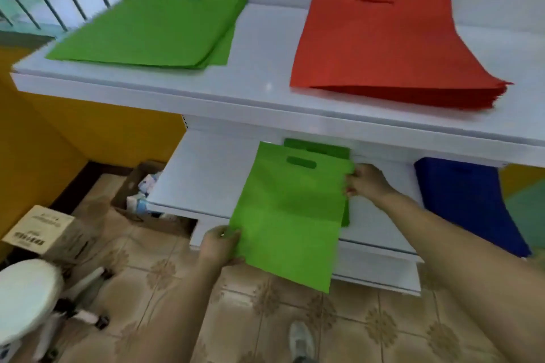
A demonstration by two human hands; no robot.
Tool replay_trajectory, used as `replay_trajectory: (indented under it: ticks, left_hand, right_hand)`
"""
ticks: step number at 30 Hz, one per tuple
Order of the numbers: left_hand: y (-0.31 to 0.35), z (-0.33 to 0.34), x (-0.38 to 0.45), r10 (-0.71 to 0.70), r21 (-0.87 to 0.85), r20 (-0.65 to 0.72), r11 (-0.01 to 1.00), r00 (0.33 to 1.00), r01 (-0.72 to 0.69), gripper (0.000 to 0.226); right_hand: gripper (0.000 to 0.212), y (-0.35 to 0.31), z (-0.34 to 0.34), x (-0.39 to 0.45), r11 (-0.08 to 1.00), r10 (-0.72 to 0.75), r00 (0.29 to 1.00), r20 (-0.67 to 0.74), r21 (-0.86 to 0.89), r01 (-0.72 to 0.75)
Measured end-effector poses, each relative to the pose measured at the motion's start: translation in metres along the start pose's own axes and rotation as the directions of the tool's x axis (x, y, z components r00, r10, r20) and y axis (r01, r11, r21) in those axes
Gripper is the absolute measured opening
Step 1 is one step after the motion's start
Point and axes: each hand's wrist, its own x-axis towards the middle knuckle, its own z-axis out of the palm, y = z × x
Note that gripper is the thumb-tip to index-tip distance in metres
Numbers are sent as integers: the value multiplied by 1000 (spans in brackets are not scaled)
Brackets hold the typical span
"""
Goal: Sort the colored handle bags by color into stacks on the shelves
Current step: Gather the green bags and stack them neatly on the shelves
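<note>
The light-green handle bag hangs over the front edge of the lower shelf, its handle end above the shelf and its bottom half out past the edge over the floor. The left hand pinches its lower left corner between thumb and curled fingers; the right hand pinches the right edge near the top.

Beneath it lies a darker green bag, showing at the back and along the right side. The risk, as I judge it, is that the right-hand pinch takes both layers, so the darker bag is dragged off the shelf too. The limp fabric could also fold or catch on the underside of the upper shelf if lifted straight up.

On that shelf the light-green stack sits at the left end and the red stack toward the right, with bare surface between them. A blue stack overhangs the right end of the lower shelf, well apart from the right hand. Left of the bag the lower shelf is open.
</note>
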Motion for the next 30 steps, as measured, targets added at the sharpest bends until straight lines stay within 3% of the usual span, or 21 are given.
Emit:
replay_trajectory:
  ticks: [3,7,10,13,15,17,23,26,30]
  left_hand:
    - [0,48,29,-53,-32,25,998,998,54,27]
    - [-1,98,62,-108,-112,47,987,993,113,25]
    - [2,125,92,-123,-149,59,980,991,131,23]
    - [8,150,127,-106,-172,60,978,993,115,20]
    - [16,167,144,-80,-181,79,979,994,93,23]
    - [22,181,156,-82,-170,64,981,995,91,34]
    - [16,201,170,1,147,36,989,999,-7,49]
    - [5,195,174,169,454,24,876,985,-161,44]
    - [1,187,183,311,684,-92,710,946,-167,52]
  right_hand:
    - [24,31,-12,40,997,64,998,-11,52,-64]
    - [11,66,-17,97,991,125,992,11,40,-125]
    - [12,82,-15,136,992,126,991,-53,-8,-126]
    - [5,88,-12,162,978,173,975,-138,139,-154]
    - [35,98,-3,169,965,227,961,-159,171,-199]
    - [53,109,16,158,975,220,970,-109,43,-216]
    - [48,137,66,130,976,215,973,78,2,-216]
    - [57,137,72,132,978,209,976,58,-26,-208]
    - [54,136,77,138,974,220,974,50,45,-222]
